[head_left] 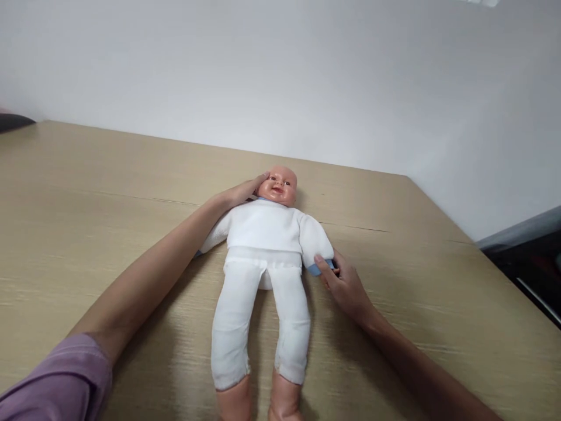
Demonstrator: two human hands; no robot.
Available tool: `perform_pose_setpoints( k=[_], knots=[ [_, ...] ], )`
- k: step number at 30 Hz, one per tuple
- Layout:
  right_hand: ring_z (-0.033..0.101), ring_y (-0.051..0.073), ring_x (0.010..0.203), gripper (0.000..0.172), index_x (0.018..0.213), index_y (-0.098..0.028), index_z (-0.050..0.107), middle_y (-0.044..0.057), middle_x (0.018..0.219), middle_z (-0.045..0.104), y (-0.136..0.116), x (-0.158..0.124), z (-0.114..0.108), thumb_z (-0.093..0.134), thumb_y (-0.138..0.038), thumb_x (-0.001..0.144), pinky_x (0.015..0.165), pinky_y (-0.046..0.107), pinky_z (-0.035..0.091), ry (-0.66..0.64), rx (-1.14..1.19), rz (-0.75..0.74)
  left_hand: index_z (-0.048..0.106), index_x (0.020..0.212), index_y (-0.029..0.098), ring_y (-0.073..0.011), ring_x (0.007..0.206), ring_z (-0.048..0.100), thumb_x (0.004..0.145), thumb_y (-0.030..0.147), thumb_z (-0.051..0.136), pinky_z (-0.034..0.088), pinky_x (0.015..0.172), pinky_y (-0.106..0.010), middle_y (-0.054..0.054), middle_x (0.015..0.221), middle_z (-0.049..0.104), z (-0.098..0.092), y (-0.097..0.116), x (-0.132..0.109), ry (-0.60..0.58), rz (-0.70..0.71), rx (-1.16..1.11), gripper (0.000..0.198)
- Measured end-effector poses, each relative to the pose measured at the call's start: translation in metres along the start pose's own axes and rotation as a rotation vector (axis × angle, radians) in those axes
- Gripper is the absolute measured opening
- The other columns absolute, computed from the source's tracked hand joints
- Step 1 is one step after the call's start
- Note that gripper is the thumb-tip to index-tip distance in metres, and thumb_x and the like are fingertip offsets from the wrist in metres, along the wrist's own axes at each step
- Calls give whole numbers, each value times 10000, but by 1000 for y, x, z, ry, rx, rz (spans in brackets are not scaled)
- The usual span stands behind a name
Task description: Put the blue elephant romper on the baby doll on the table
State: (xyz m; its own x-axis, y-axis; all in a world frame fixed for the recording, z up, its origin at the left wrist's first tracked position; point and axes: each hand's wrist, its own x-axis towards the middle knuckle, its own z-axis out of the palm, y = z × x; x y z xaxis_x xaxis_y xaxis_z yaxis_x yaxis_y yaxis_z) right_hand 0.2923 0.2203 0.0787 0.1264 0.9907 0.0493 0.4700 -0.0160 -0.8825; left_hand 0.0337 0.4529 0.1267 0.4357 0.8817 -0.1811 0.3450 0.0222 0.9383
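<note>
A baby doll (265,231) in a white top and white trousers lies on its back on the wooden table, its head away from me and its bare feet close to the lower edge of the view. Blue trim shows at its collar and cuffs. My left hand (245,192) rests against the side of the doll's head, thumb on its cheek, the other fingers mostly hidden behind it. At the doll's cuffed hand, my right hand (344,283) is closed around the sleeve end, with the thumb on top of the blue cuff.
The wooden table (109,169) reaches back to a pale wall (263,76). A dark object (15,121) sits at the far left edge. Beyond the table's right edge stands a black item (526,263), only partly in view.
</note>
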Motion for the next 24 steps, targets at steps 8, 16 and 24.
perform_pose_setpoints(
  k=[8, 16, 24],
  knots=[
    [415, 153, 581, 506, 960, -191, 633, -49, 660, 470, 0, 1, 1, 581, -694, 976, 554, 290, 343, -13, 11, -27, 749, 1370, 198, -337, 1258, 716, 1008, 817, 246, 514, 1138, -388, -99, 1304, 807, 0, -13, 13, 38, 27, 85, 876],
    [515, 196, 669, 492, 983, -196, 655, -9, 709, 563, 0, 1, 2, 557, -678, 994, 594, 298, 401, 5, -34, -53, 749, 1374, 158, -330, 1341, 683, 1041, 758, 170, 449, 1208, -372, -102, 1333, 792, -1, -17, 13, -16, 48, 128, 898],
    [593, 339, 1079, 509, 1023, -201, 716, 148, 1100, 699, 18, 6, 8, 493, -659, 1013, 959, 501, 518, 206, -336, -221, 717, 1423, 157, -293, 1495, 565, 1050, 725, 99, 377, 1249, -359, -106, 1489, 693, -1, -18, 17, 14, 165, 273, 919]
  ],
)
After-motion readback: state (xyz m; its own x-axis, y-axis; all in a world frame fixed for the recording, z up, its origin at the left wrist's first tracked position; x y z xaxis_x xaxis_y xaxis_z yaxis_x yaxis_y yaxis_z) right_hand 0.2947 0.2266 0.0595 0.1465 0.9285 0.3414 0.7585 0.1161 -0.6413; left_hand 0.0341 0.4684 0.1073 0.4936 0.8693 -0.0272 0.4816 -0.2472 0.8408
